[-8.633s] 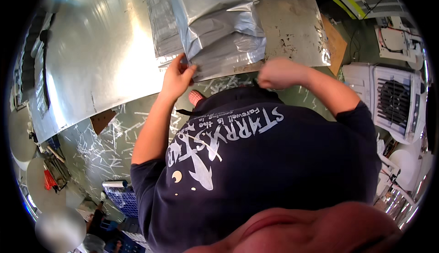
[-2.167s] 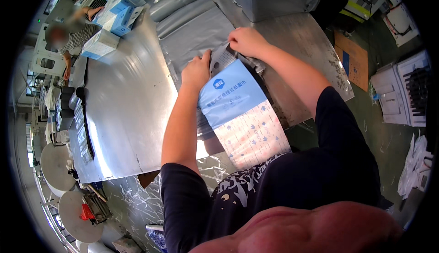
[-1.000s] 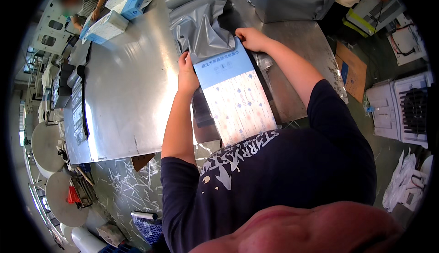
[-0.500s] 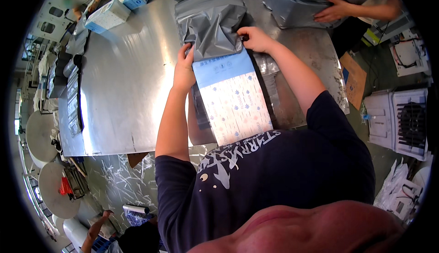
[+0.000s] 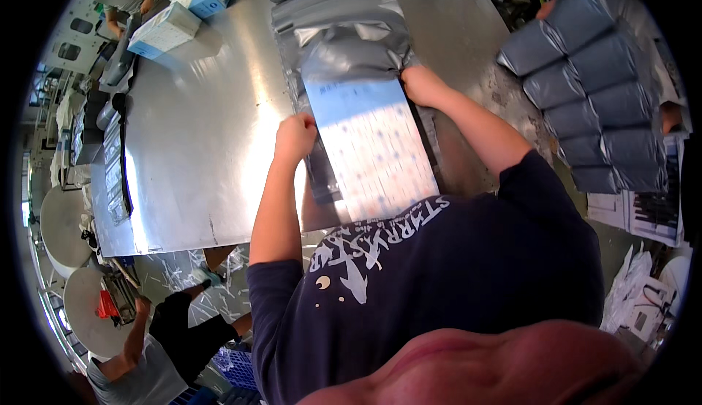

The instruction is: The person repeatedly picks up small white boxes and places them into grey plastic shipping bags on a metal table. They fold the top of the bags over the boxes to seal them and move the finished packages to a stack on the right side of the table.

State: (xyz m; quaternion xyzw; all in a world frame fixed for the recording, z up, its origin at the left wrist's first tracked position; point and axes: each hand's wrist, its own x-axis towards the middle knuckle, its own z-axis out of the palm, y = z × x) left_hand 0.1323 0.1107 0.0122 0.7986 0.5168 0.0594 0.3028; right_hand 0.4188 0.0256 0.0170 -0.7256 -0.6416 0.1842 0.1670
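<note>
A flat pack [image 5: 376, 160], white with small prints and a blue band, lies in front of me on the table, its far end inside a grey plastic bag [image 5: 351, 54]. My right hand [image 5: 424, 87] is closed on the bag's edge at the pack's far right corner. At the pack's left side, my left hand [image 5: 296, 138] is curled closed on the bag's left edge; its fingertips are partly hidden. Dark plastic shows beneath the pack along both sides.
More grey bags [image 5: 322, 6] lie beyond the pack on the metal table [image 5: 197, 141]. Blue-and-white boxes [image 5: 167, 30] stand at the far left. To the right, a person carries a stack of grey parcels [image 5: 599, 90]. Another person [image 5: 150, 361] is at the lower left.
My left hand has come nearer along the pack's side, and my right hand has shifted slightly right and nearer. The grey parcels have left the table's right side in another person's arms.
</note>
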